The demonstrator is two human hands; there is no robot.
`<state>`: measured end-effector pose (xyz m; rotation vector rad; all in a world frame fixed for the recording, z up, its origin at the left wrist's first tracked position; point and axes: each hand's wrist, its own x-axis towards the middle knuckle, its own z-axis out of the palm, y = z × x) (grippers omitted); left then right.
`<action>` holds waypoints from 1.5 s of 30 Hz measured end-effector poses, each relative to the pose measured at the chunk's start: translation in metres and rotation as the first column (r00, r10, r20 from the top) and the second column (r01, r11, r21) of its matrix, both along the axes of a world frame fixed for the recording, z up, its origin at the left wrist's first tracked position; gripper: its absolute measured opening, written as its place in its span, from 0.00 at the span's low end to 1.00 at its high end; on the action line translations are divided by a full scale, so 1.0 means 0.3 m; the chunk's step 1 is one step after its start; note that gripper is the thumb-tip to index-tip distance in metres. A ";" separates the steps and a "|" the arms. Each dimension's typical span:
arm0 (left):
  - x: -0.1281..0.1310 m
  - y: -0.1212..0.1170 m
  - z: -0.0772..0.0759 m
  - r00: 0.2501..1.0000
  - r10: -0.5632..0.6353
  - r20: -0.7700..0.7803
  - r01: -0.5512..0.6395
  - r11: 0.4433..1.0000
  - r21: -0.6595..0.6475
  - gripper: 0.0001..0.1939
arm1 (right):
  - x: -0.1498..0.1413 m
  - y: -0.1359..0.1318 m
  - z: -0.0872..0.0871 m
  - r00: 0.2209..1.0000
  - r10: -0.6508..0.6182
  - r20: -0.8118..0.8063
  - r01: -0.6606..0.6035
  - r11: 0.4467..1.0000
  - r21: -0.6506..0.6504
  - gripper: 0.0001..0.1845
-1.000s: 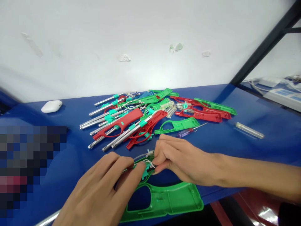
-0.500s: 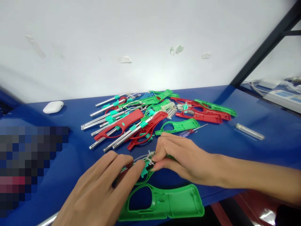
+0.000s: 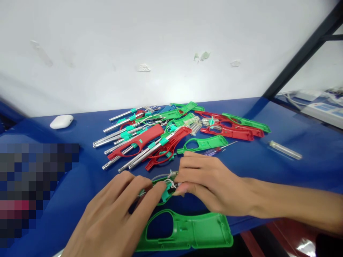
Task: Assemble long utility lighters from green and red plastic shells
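Observation:
My left hand [image 3: 115, 217] lies low on the blue table [image 3: 294, 171], fingers pressing down on a green lighter half-shell with a teal trigger piece and thin white wires [image 3: 167, 189]. My right hand [image 3: 206, 180] comes in from the right and pinches the same small assembly at its wires, fingers closed together. A larger empty green lighter shell [image 3: 193, 232] lies just in front of both hands, near the table's front edge.
A heap of red and green lighter shells with metal tubes [image 3: 160, 137] lies behind the hands. A purple-handled screwdriver [image 3: 214, 150] rests beside it, a clear tube [image 3: 285, 150] to the right, a white earbud case [image 3: 61, 121] at the left. A black frame post [image 3: 302, 53] rises at the right.
Both hands stay on the small green assembly with only slight finger shifts. The view has drifted a little.

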<state>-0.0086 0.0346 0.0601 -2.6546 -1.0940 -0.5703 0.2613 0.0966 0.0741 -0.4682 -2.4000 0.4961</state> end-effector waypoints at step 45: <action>0.033 0.019 0.020 0.994 0.045 0.101 -0.050 0.998 0.048 0.17 | 0.002 -0.003 -0.011 0.972 -0.103 0.212 0.055 0.974 0.220 0.25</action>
